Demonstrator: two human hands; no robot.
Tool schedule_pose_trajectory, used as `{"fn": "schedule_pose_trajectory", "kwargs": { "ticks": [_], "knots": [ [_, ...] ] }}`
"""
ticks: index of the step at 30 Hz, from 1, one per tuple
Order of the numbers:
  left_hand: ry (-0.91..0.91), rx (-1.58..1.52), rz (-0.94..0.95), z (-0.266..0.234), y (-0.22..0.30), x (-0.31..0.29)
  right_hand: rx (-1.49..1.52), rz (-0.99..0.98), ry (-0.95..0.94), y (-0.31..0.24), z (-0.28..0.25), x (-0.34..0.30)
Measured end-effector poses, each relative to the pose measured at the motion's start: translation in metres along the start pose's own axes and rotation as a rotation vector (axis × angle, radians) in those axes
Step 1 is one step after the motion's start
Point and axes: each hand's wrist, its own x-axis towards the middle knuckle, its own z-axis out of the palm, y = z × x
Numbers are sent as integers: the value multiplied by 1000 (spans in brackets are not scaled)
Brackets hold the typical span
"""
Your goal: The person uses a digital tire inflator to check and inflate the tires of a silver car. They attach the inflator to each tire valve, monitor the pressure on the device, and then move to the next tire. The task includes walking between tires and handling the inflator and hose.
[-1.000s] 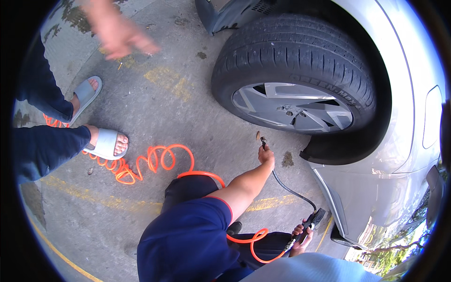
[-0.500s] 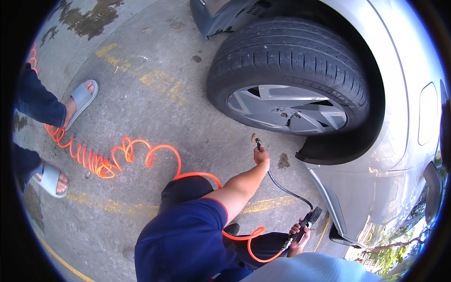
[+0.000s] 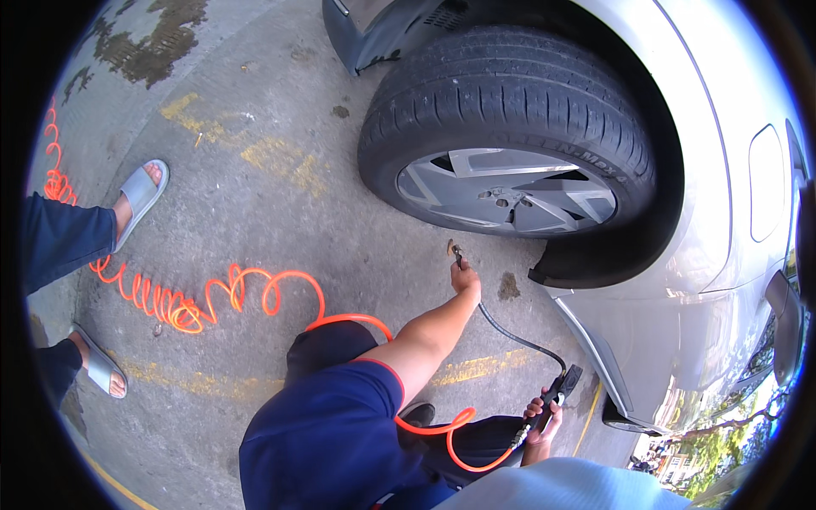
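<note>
My left hand [image 3: 465, 278] reaches out with its fingers closed around the air chuck [image 3: 457, 253], whose tip points away from me, short of the wheel. A thin black hose [image 3: 520, 339] runs from there to the tyre inflator [image 3: 558, 394] with a black body, gripped upright in my right hand [image 3: 544, 422]. An orange coiled air hose [image 3: 459, 422] joins the inflator's lower end at a metal fitting. Ahead of my left hand stands the car's tyre [image 3: 501, 98], turned outward, with a grey wheel [image 3: 510, 194]. Its valve cannot be made out.
The silver car [image 3: 680, 340] fills the right side. At left stands another person in grey slides [image 3: 144, 189], the orange coils [image 3: 174, 310] lying by their feet. Light-blue cloth [image 3: 561, 486] covers the lower edge. Worn yellow lines [image 3: 476, 367] mark the concrete.
My view has shifted a little, and the car sits slightly further left in it. The other person's legs have moved. Both my hands keep their holds.
</note>
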Motion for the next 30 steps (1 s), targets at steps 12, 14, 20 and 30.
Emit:
{"fn": "schedule_pose_trajectory", "kwargs": {
  "ticks": [12,14,20,30],
  "knots": [
    [-61,25,-39,-4,24,-1,-64,-32,22,6,14,-2],
    [-40,35,-18,-4,22,2,-61,-23,7,7,17,-3],
    [-8,39,129,-6,24,1,-172,-27,74,9,23,-5],
    [-22,189,273,-27,48,17,-195,32,141,39,49,20]
  ]
}}
